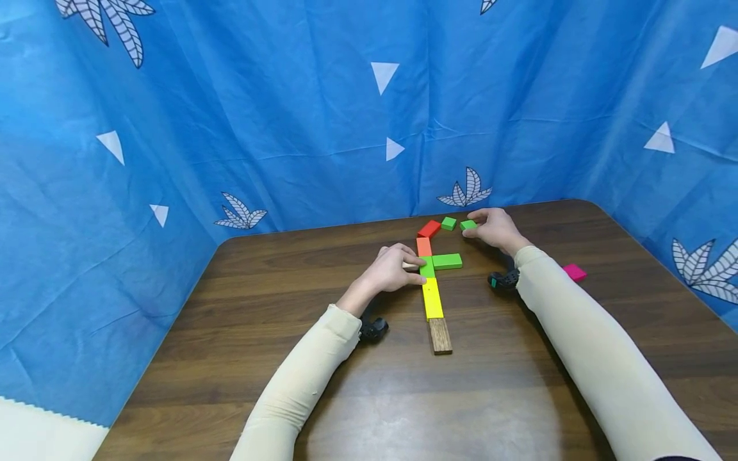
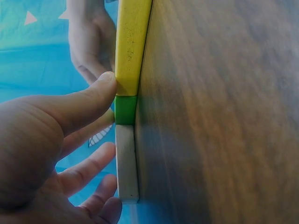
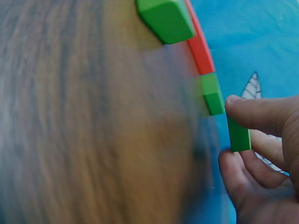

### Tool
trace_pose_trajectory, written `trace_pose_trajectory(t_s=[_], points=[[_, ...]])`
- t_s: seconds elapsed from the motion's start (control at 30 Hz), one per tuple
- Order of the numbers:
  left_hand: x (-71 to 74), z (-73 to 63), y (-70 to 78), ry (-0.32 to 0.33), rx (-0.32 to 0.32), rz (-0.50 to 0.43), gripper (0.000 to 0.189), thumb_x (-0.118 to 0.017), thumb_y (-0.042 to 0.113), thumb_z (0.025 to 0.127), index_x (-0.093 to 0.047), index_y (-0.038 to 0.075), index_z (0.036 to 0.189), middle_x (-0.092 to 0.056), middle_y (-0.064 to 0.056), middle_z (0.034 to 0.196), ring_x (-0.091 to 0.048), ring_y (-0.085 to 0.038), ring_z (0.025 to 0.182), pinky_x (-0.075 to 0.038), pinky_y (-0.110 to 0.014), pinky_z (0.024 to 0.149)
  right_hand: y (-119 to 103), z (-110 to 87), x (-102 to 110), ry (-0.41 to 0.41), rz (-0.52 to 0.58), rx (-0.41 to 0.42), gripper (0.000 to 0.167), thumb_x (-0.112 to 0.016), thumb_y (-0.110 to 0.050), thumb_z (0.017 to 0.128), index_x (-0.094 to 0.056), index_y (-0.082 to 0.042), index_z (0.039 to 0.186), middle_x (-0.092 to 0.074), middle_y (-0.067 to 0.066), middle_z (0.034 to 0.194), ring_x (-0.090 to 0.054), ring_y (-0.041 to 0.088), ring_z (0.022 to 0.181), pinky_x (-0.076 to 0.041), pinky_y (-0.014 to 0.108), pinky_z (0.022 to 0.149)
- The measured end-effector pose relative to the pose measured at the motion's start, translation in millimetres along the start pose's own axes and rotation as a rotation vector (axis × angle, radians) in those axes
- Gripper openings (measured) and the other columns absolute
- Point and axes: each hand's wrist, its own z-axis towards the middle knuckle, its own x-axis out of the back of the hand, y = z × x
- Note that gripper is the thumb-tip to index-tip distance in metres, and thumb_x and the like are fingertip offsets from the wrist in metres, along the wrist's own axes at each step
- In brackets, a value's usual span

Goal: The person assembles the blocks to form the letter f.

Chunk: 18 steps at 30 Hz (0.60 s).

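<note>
My right hand [image 1: 497,228] pinches a small green block [image 1: 468,225] between thumb and fingers at the table's far edge. In the right wrist view, that green block [image 3: 239,135] sits beside another small green block [image 3: 212,94]. My left hand [image 1: 394,269] rests its thumb and fingertips on the row of blocks, at the green block [image 1: 426,267] and the top of the yellow block [image 1: 432,299]. A pale block [image 2: 126,163] extends under its other fingers. An orange block [image 1: 423,246] and a tilted red block [image 1: 429,228] continue the row upward.
A brown wooden block [image 1: 441,336] forms the near end of the row. A longer green block [image 1: 448,261] juts out to its right. A pink block [image 1: 574,273] lies beside my right forearm. Blue cloth [image 1: 323,115] hangs behind the wooden table [image 1: 277,307].
</note>
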Motion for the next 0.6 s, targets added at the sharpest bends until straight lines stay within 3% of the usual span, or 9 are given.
trace_pose_trajectory(t_s=[0.6], points=[[-0.1,-0.2,-0.2,0.002,0.013,-0.001,0.048,-0.086,0.034,0.085,-0.074,0.020,0.130,-0.066,-0.001,0.130,-0.053,-0.016,0.124,-0.034,-0.037,0.109,1.4,9.3,-15.4,0.016,0.000,-0.027,0.054,-0.075,-0.013,0.094,-0.057,0.003,0.143,-0.054,0.026,0.144,-0.053,0.037,0.122,-0.046,0.052,0.110]])
